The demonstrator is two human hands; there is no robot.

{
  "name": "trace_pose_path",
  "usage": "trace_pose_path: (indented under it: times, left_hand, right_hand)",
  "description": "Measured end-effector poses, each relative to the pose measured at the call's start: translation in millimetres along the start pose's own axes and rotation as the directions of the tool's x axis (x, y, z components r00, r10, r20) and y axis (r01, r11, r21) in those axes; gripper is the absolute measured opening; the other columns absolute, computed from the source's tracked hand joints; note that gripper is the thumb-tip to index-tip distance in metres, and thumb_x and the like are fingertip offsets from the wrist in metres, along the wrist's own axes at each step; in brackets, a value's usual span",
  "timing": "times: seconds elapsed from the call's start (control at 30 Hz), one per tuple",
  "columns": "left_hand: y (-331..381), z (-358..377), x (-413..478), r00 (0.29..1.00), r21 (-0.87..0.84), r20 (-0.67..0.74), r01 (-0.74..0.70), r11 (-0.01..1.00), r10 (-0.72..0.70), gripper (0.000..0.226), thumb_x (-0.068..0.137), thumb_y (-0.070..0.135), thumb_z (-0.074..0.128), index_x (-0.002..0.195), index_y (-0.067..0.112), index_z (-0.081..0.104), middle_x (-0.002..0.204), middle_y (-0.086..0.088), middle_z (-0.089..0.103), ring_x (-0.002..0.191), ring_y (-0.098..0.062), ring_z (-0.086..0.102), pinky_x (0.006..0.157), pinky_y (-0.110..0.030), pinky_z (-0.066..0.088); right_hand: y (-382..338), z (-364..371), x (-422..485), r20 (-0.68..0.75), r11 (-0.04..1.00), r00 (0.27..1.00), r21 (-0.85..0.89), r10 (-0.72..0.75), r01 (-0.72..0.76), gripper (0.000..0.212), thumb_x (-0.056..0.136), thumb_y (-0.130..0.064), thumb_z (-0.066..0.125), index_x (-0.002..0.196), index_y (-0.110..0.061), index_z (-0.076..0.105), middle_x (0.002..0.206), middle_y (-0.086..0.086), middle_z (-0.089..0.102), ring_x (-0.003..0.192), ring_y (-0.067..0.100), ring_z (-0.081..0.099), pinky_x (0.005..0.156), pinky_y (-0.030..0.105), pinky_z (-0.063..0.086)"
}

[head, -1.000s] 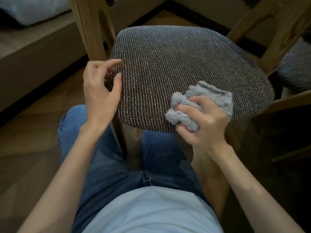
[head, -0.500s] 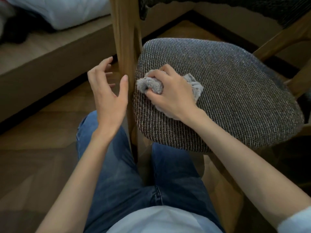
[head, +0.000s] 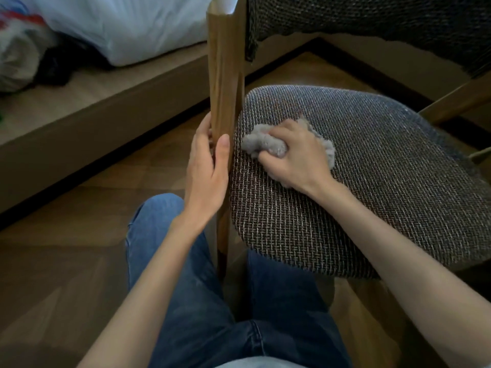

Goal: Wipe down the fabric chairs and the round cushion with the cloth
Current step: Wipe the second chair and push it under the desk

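While the knees in blue jeans point(head: 186, 301) sit nearest, both forearms reach out over them toward the chair. First the left hand point(head: 207, 166): it's wrapped around the wooden upright point(head: 225, 83) of the chair frame, thumb laid up the near face, fingers curled round the far side, right beside the seat's left edge. Just to the right, the right hand point(head: 297, 158) is bunched over the cloth point(head: 261, 146), a pale grey fluffy wad, fingers curled into it and pressing it down on the fabric seat point(head: 385, 187). That puts the cloth on the left part of the seat, close to the upright, with a bit of it poking out on the right side of the hand. Seat itself is a coarse grey-brown weave, spreading away to the right. Above and farther off, the backrest point(head: 372, 19) in the same dark weave hangs across the top. Off to the left, wooden floor point(head: 66, 248), then a low beige platform point(head: 106, 102), and at the far edge white bedding point(head: 138, 22) with a crumpled bag point(head: 16, 57) beside it.
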State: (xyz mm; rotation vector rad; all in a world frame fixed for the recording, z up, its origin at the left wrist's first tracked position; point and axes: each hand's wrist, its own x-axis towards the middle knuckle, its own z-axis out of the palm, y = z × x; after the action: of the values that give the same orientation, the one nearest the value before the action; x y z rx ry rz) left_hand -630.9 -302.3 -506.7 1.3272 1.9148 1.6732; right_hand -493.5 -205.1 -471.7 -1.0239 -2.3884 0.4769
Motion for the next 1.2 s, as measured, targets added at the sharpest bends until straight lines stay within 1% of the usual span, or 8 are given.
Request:
trace_pose_path:
  times: [0.2, 0.3, 0.4, 0.53, 0.7, 0.9, 1.07, 1.2]
  left_hand:
    - [-11, 8, 1, 0.998, -0.039, -0.051, -0.026, 0.999, 0.024, 0.066, 0.096, 0.06, 0.027, 0.147, 0.019, 0.03, 0.137, 0.015, 0.043, 0.128, -0.001, 0.041, 0.11, -0.029, 0.035]
    - [-14, 13, 4, 0.996, -0.054, -0.078, -0.05, 0.997, 0.046, 0.063, 0.095, 0.061, 0.022, 0.145, 0.024, 0.03, 0.137, 0.009, 0.045, 0.13, -0.014, 0.042, 0.11, -0.044, 0.035]
    - [-10, 16, 9, 0.994, -0.069, -0.095, -0.055, 0.996, 0.048, 0.056, 0.093, 0.064, 0.022, 0.139, 0.033, 0.027, 0.134, 0.004, 0.048, 0.121, -0.015, 0.049, 0.103, -0.04, 0.042]
    - [-8, 19, 14, 0.993, -0.105, -0.113, -0.056, 0.993, 0.044, 0.05, 0.09, 0.065, 0.027, 0.134, 0.041, 0.026, 0.108, 0.036, 0.05, 0.098, 0.001, 0.054, 0.084, -0.011, 0.043]
    - [-10, 22, 15, 0.991, -0.12, -0.121, -0.078, 0.99, 0.064, 0.041, 0.087, 0.071, 0.028, 0.127, 0.064, 0.023, 0.085, 0.013, 0.054, 0.076, -0.005, 0.055, 0.069, -0.008, 0.041]
    - [-16, 24, 15, 0.993, -0.144, -0.11, -0.061, 0.988, 0.046, 0.046, 0.085, 0.072, 0.031, 0.128, 0.061, 0.023, 0.079, 0.017, 0.057, 0.07, -0.002, 0.056, 0.067, -0.01, 0.042]
    - [-17, 25, 14, 0.994, -0.163, -0.101, -0.051, 0.985, 0.034, 0.049, 0.086, 0.069, 0.031, 0.131, 0.05, 0.026, 0.08, 0.012, 0.055, 0.071, -0.001, 0.056, 0.069, -0.01, 0.043]
    - [-16, 25, 15, 0.995, -0.149, -0.093, -0.039, 0.988, 0.025, 0.055, 0.086, 0.071, 0.03, 0.133, 0.044, 0.024, 0.104, 0.019, 0.056, 0.09, 0.007, 0.059, 0.078, -0.007, 0.043]
  right_hand:
    - [-6, -1, -24, -0.001, 0.986, 0.986, 0.034, -0.165, 0.165, 0.04, 0.079, -0.051, 0.054, 0.1, -0.023, 0.074, 0.094, -0.007, 0.059, 0.078, 0.009, 0.055, 0.06, 0.028, 0.046]
    - [-1, 10, 5, -0.013, 0.983, 0.984, -0.036, -0.179, 0.178, 0.031, 0.082, -0.044, 0.06, 0.096, -0.021, 0.075, 0.094, -0.004, 0.06, 0.072, 0.012, 0.054, 0.059, 0.028, 0.044]
    - [8, 19, 35, -0.003, 0.991, 0.994, -0.074, -0.112, 0.112, 0.027, 0.085, -0.041, 0.064, 0.099, -0.02, 0.073, 0.095, -0.003, 0.058, 0.074, 0.011, 0.049, 0.06, 0.027, 0.037]
    - [25, 27, 78, -0.053, 0.992, 0.998, -0.122, 0.028, -0.034, 0.033, 0.09, -0.042, 0.059, 0.114, -0.022, 0.07, 0.107, -0.003, 0.059, 0.083, 0.01, 0.049, 0.065, 0.026, 0.033]
    - [49, 37, 139, -0.105, 0.959, 0.974, -0.178, 0.202, -0.219, 0.032, 0.09, -0.045, 0.056, 0.111, -0.024, 0.07, 0.114, 0.002, 0.059, 0.097, 0.021, 0.058, 0.071, 0.029, 0.035]
    - [69, 46, 183, -0.117, 0.925, 0.951, -0.224, 0.287, -0.307, 0.031, 0.082, -0.043, 0.051, 0.087, -0.018, 0.07, 0.098, 0.005, 0.064, 0.086, 0.026, 0.062, 0.066, 0.03, 0.036]
    - [63, 50, 161, -0.055, 0.973, 0.997, -0.219, 0.063, -0.073, 0.044, 0.084, -0.058, 0.05, 0.104, -0.026, 0.072, 0.112, -0.003, 0.061, 0.105, 0.02, 0.053, 0.074, 0.031, 0.043]
    - [67, 51, 163, -0.021, 0.969, 0.998, -0.24, -0.067, 0.06, 0.034, 0.089, -0.051, 0.056, 0.103, -0.026, 0.074, 0.113, -0.004, 0.062, 0.105, 0.02, 0.055, 0.069, 0.028, 0.035]
